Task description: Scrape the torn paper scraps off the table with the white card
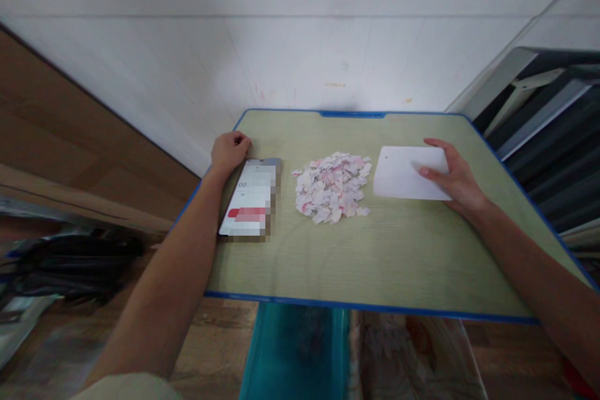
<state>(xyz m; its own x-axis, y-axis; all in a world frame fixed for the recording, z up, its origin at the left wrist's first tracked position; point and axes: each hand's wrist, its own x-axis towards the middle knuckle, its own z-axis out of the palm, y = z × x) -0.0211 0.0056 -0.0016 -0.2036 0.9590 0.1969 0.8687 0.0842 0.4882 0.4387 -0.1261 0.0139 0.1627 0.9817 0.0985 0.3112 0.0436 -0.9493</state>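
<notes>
My right hand (pixel 457 175) grips a white card (pixel 403 172) by its right end, thumb on top, low over the table. The card has a small dark dot near its upper left corner. Left of the card lies a loose heap of torn paper scraps (pixel 332 187), white with some pink. My left hand (pixel 229 151) rests at the table's left edge with its fingers curled in; whatever they may hold is hidden. Just beside that hand lies a phone (pixel 248 200), screen up, partly pixelated, showing digits and a red bar.
The pale table (pixel 375 262) has a blue rim and stands against a white wall (pixel 290 62). A teal bin (pixel 295 350) and a bag-like container (pixel 412 356) sit below its front edge. Dark framed items (pixel 553 119) lean at the right; a brown board (pixel 84 125) stands left.
</notes>
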